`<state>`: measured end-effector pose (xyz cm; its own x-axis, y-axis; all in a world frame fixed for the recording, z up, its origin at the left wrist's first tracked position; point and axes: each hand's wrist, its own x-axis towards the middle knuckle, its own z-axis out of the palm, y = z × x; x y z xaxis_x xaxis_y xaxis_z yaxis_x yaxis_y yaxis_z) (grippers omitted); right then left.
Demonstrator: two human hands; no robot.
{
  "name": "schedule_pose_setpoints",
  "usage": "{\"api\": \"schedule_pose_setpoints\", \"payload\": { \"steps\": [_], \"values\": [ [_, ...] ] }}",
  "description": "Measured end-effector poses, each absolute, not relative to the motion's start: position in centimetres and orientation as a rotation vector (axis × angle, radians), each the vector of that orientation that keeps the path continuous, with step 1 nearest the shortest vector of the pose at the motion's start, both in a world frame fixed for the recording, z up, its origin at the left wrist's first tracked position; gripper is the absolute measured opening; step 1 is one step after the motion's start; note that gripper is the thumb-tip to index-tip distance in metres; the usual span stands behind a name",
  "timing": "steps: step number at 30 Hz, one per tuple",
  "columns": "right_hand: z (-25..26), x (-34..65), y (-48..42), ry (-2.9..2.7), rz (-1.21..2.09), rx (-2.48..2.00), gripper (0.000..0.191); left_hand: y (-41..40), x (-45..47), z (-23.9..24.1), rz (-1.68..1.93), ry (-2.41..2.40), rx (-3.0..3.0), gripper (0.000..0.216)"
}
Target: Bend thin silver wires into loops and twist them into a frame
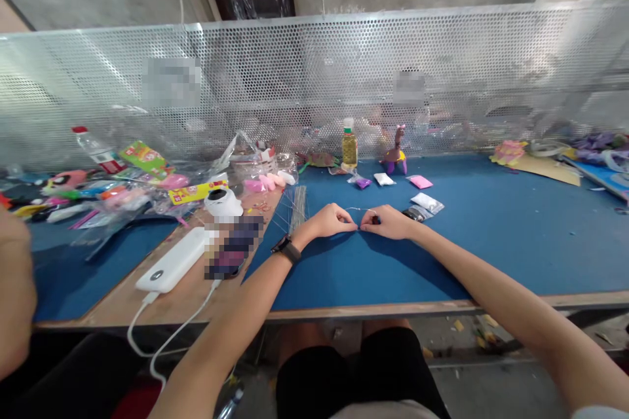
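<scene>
Over the blue table mat [491,229], my left hand [330,220] and my right hand [388,221] are close together, fingertips almost meeting. Both hands are closed in a pinch. A thin, light wire [354,209] arcs between them, one end at each hand. Against the fingers of my right hand shows a small dark piece [376,219]; its kind is unclear. Just beyond my left wrist lies a bundle of thin straight wires [297,208]. Small packets of white [384,179], purple [362,182] and pink [420,181] material lie past my hands.
A long-necked clay figure [397,152] and a bottle of yellow liquid [349,147] stand by the perforated metal screen [344,59]. To the left are a white power bank [174,260], a phone [234,249] and heaped plastic packaging. Another person's arm [14,294] shows at far left.
</scene>
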<state>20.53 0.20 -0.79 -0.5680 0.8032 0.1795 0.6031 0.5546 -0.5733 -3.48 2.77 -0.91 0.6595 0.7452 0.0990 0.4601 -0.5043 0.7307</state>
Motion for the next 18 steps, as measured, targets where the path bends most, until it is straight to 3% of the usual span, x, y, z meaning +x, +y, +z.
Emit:
{"api": "schedule_pose_setpoints", "payload": {
  "steps": [10,18],
  "values": [
    [-1.0,20.2,0.7,-2.238,0.823,-1.289,0.020,3.1,-2.6,-1.2,0.538,1.181,2.010,0.035],
    [-1.5,20.2,0.5,-2.249,0.723,-1.271,0.020,2.6,-2.5,-1.2,0.546,1.255,2.063,0.035]
  ]
}}
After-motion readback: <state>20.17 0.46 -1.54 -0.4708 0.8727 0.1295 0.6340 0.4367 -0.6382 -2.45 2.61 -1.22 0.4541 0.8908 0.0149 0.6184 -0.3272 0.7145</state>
